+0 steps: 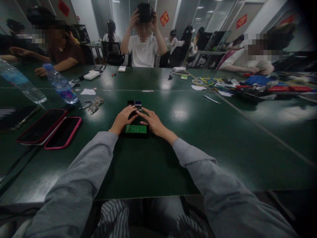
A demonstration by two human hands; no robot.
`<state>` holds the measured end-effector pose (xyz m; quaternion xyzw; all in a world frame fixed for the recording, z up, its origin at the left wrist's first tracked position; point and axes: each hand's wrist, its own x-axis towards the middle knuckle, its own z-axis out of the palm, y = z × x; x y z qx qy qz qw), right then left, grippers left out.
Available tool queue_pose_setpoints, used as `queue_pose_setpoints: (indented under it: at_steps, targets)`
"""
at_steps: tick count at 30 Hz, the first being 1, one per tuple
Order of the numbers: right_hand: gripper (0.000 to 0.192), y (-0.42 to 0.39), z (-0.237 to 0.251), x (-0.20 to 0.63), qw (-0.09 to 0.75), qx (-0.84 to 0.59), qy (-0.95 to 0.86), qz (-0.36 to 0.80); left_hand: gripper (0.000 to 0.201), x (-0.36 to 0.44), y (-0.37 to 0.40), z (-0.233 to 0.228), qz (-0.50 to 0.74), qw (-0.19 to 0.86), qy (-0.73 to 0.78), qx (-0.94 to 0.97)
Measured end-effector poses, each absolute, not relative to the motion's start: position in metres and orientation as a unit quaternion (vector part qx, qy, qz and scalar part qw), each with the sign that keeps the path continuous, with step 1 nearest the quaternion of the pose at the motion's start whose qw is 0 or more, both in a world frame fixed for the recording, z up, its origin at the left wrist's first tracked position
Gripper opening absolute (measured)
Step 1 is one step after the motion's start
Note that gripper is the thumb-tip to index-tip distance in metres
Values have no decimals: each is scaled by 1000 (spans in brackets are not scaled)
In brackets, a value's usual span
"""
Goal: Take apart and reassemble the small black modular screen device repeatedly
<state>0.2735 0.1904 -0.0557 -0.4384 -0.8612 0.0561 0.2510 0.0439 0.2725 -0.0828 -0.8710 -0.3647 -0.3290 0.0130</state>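
Observation:
A small dark module with a little screen [138, 103] lies on the green table, just past my fingertips. Beside it is another small black piece [130, 102]. My left hand [123, 118] reaches in from the left, fingers stretched out and thumb apart, at the near edge of the module. From the other side comes my right hand [152, 121], its index finger extended to the same spot and its thumb spread away. Whether the fingertips touch the module I cannot tell. Closer to me, between my wrists, sits a green circuit board [135, 129] in a black case.
Two phones in red [44, 125] and pink cases [63, 133] lie left, near water bottles [59, 83] and glasses [95, 105]. A wrench [212, 99] and a heap of cables and tools [250, 86] lie right. Several people sit around the table.

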Motion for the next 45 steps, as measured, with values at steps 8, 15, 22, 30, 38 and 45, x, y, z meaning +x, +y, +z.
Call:
queue_pose_setpoints:
  at_steps: [8,15,22,30,38,45]
  targets:
    - [44,185,-52,274,219,-446,-866,54,44,44,270,-80,-323,8,-351,-879]
    - [40,186,-53,270,296,-473,-829,21,39,45,271,-79,-327,12,-350,-878]
    - [23,185,-50,272,321,-559,-764,-40,46,45,271,-77,-322,21,-361,-875]
    - [40,188,-59,275,353,-560,-750,-15,44,45,271,-77,-321,34,-363,-874]
    - [32,192,-61,278,382,-580,-719,7,44,45,268,-77,-322,34,-360,-875]
    - [28,192,-58,280,368,-621,-692,-8,43,45,270,-78,-317,38,-365,-875]
